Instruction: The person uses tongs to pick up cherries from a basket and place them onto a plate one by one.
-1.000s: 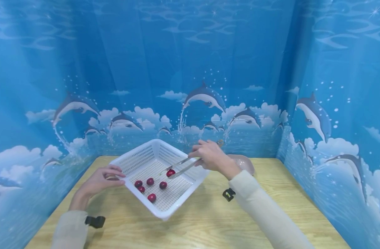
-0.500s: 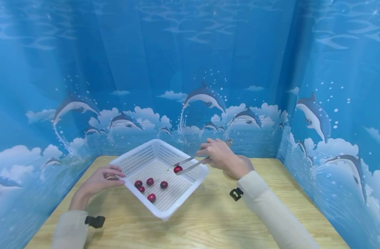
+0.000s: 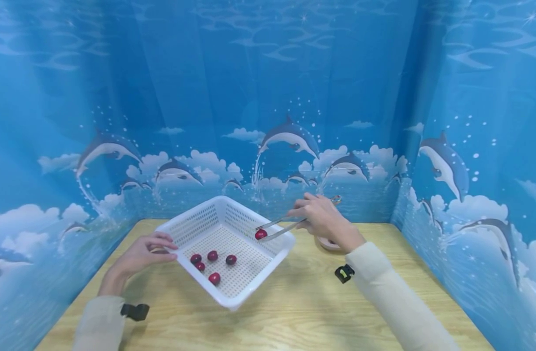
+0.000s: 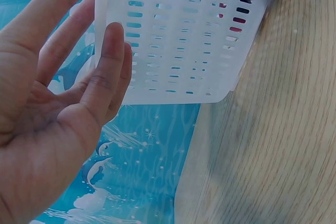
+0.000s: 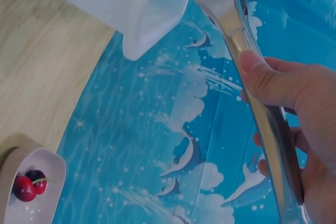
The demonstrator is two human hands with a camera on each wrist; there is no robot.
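My left hand (image 3: pixel 141 253) pinches the left corner rim of a white perforated plastic basket (image 3: pixel 198 217). Several dark red cherries (image 3: pixel 231 260) lie loose on its floor. Metal tongs (image 3: pixel 282 231) are held in my right hand (image 3: pixel 322 217), and their tips grip one cherry (image 3: pixel 261 234) over the basket's right side. In the right wrist view the thumb presses along the tongs (image 5: pixel 262 114), whose slotted tip has red behind it. A pale pink dish (image 5: pixel 52 163), partly hidden by my right hand in the head view, contains two cherries (image 5: pixel 24 188).
Everything stands on a light wood table (image 3: pixel 285 312). Blue dolphin-print curtains (image 3: pixel 268 97) enclose the table at the back and both sides. Black wrist mounts (image 3: pixel 135 312) sit on both sleeves.
My right hand has moved to the right, carrying the tongs and the gripped cherry toward the basket's right wall. The left hand and basket have stayed in place.
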